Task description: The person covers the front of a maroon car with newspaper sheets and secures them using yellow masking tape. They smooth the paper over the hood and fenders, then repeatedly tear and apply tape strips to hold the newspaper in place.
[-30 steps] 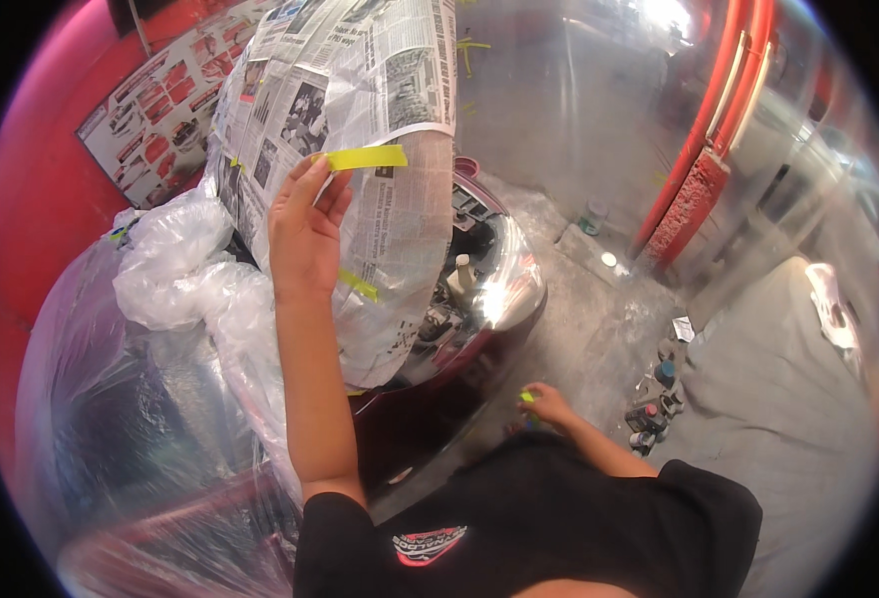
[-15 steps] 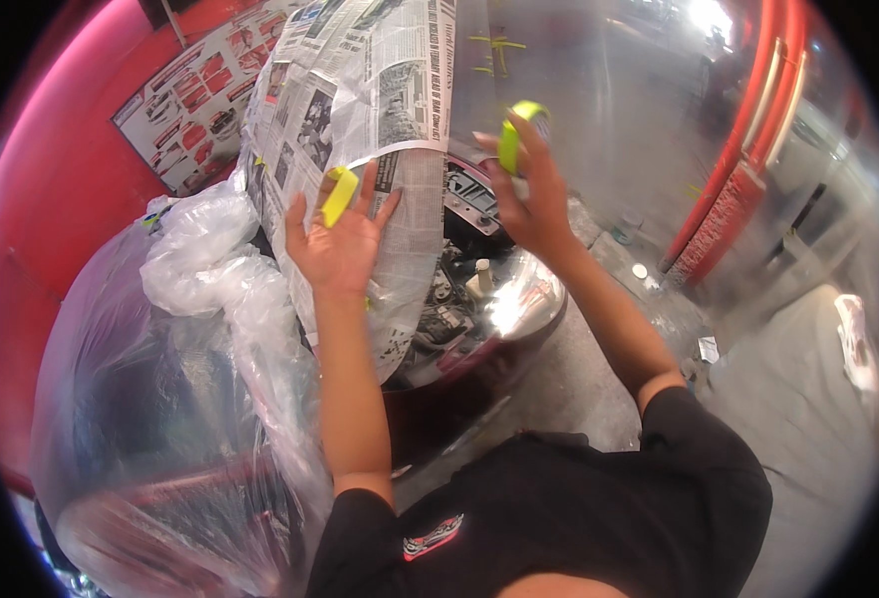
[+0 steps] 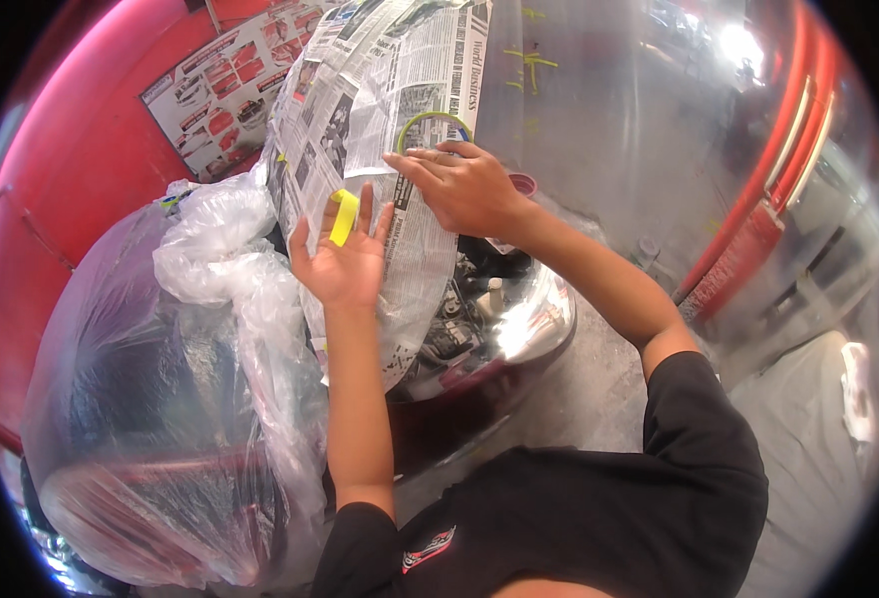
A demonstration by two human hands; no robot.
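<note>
At ten o'clock, I see the left hand's [image 3: 345,264] fingers spread, a tape strip [image 3: 343,224] against them; at twelve, the right hand's [image 3: 471,191] fingers grip the tape roll's [image 3: 428,116] six-o'clock edge.

Wall: red, on my left, pink glow along its edge.
Poster: pictures of red car parts, pale ground; poster [image 3: 222,98] hung on the red wall [image 3: 81,204].
Plastic: clear sheeting [image 3: 150,374] draped over a vehicle, bunched thick along one edge.
Engine bay: exposed engine bay [image 3: 451,334], dark parts, pale bottle [image 3: 495,296].
Right side: hazy translucent curtain [image 3: 619,149], red post [image 3: 736,261], glare up top.
Cover: grey cloth [image 3: 793,473], white object [image 3: 856,394] on it, can't tell what.
Floor: grey concrete floor [image 3: 599,389].
</note>
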